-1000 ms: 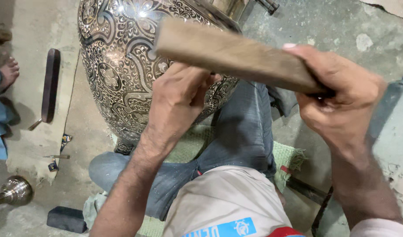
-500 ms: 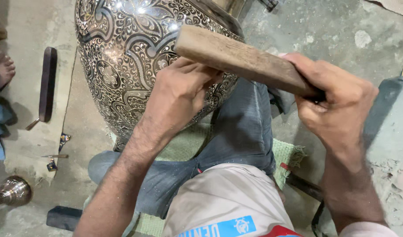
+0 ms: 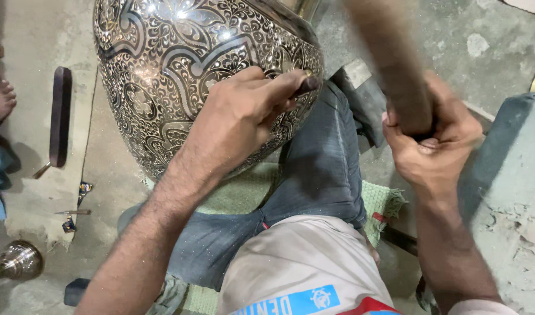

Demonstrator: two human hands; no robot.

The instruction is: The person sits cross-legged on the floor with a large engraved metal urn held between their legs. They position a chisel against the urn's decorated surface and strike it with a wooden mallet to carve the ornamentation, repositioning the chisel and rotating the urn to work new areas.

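A large engraved metal vase (image 3: 180, 76), covered in dark floral pattern, rests against my knee in blue jeans. My left hand (image 3: 244, 114) presses against its belly and grips a small metal chisel (image 3: 307, 86), tip on the vase's surface. My right hand (image 3: 433, 137) is closed around the lower end of a wooden stick mallet (image 3: 395, 64), which is raised upright and blurred, well to the right of the chisel.
A dark wooden tool (image 3: 60, 116) lies on the concrete floor at left, near another person's bare foot (image 3: 2, 99). A small brass piece (image 3: 16, 262) sits bottom left. A green mat (image 3: 378, 204) lies under my leg; a grey block (image 3: 512, 192) stands at right.
The wooden mallet swung up from lying across over my left hand to nearly upright at the right. My left hand stayed on the vase with the chisel.
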